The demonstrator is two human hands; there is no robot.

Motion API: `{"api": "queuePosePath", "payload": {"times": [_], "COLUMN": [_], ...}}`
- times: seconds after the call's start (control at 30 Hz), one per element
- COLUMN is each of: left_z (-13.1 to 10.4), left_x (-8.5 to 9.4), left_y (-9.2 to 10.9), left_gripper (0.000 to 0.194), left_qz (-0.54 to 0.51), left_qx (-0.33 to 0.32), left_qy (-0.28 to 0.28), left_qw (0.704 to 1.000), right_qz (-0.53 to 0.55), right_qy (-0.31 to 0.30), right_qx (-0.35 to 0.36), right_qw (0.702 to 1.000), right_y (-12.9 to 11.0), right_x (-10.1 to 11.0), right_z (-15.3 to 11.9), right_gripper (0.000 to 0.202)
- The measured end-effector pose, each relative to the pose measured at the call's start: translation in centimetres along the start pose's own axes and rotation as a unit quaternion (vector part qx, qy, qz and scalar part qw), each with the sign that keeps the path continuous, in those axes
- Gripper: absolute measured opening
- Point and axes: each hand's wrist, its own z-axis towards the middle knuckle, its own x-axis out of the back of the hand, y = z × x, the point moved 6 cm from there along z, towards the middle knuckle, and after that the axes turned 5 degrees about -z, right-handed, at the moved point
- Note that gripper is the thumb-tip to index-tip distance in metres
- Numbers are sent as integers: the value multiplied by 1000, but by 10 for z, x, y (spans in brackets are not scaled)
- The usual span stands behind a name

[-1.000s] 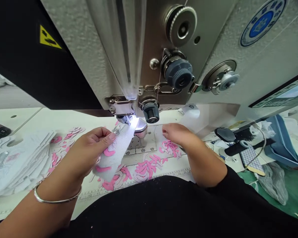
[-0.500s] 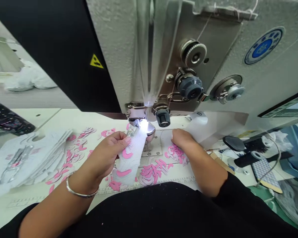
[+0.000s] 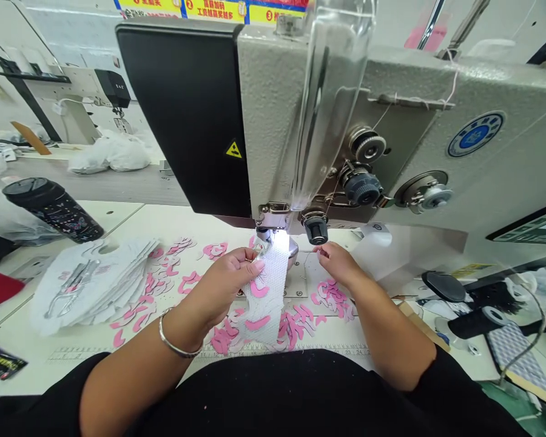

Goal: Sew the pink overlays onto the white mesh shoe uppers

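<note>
My left hand (image 3: 227, 285) pinches the left edge of a white mesh-like fabric strip (image 3: 271, 285) between thumb and fingers. Curved pink pieces (image 3: 258, 323) lie on the strip, and its far end is under the lit needle area (image 3: 278, 233) of a sewing machine (image 3: 273, 121). To the right of the needle, my right hand (image 3: 339, 262) is closed, thumb and forefinger together near the machine bed; what they hold, if anything, is too small to make out. Loose pink cut pieces (image 3: 334, 297) lie just below that hand.
More pink pieces (image 3: 159, 282) are scattered left of the strip, beside a stack of white fabric pieces (image 3: 118, 285) with metal tweezers (image 3: 70, 291) on top. A black tumbler (image 3: 54, 209) stands behind. Black thread spools (image 3: 475, 321) lie at the right. A ruler tape (image 3: 73, 353) runs along the front edge.
The head view has tilted up, showing more of the room and the machine's top. My right hand's fingertips now show, slightly closer to the needle. My left hand still holds the strip.
</note>
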Motion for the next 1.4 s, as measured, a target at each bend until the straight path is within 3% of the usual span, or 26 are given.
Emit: {"api": "queuePosePath", "payload": {"times": [0.17,0.27,0.43,0.5,0.6,0.73,0.9,1.07,1.4], "left_z": [2,2,5,7,8,7,4,6,10], "left_x": [-6,-4,0,1,0,-2,-6,-7,-8], "left_y": [6,8,10,12,16,15,15,9,1], "left_gripper": [24,22,23,24,26,26,23,26,33], "left_qz": [14,45,103,130,155,161,183,151,109], "left_qx": [-17,-39,-59,-65,-75,-59,-57,-61,-52], "left_qy": [2,9,12,13,11,-5,-19,-20,25], "left_qw": [1000,998,993,989,985,985,981,986,992], "right_qz": [117,239,411,388,264,163,130,103,98], "right_qy": [64,106,14,13,57,55,63,85,114], "right_qx": [86,145,195,220,246,218,193,135,168], "right_qw": [987,954,891,895,931,961,971,982,974], "right_y": [-26,-38,-62,-78,-105,-125,-125,-124,-123], "right_x": [23,35,39,45,55,56,53,50,44], "right_z": [-21,-35,-55,-63,-69,-63,-57,-55,-57], "right_gripper": [23,16,18,17,12,7,18,12,10]}}
